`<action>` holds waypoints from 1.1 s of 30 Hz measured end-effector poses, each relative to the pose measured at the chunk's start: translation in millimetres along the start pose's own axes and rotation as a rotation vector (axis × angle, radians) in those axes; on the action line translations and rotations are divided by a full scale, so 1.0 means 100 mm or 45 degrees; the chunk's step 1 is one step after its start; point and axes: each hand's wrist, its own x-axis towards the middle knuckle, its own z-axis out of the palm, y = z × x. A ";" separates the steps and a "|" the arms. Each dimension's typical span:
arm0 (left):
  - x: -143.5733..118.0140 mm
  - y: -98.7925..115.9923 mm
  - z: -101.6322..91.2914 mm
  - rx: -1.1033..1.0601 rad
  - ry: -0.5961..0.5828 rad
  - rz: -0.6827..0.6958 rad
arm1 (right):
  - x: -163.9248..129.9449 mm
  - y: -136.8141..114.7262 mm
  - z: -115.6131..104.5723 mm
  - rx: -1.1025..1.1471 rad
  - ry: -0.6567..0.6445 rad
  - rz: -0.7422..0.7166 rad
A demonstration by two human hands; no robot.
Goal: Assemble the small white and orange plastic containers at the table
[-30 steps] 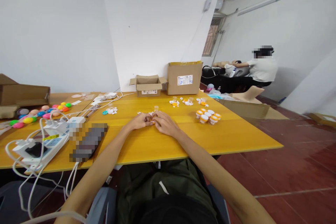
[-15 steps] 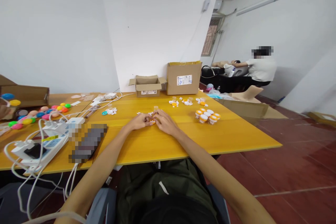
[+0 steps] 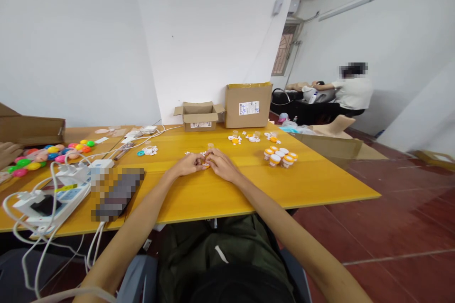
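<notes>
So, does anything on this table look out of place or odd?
Mostly the white cables: they tangle around the power strip and droop off the table, whereas the lidded cups stand neatly grouped. I see no clear spill or damage.

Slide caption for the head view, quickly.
Bare left hand and right hand hold a small orange-and-white piece at the yellow wooden table.

Two labelled cardboard boxes far — three piles of small parts far right — one power strip near left.
</notes>
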 end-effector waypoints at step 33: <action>0.00 0.00 0.00 0.014 -0.016 0.009 | -0.01 -0.02 -0.01 -0.002 -0.016 -0.012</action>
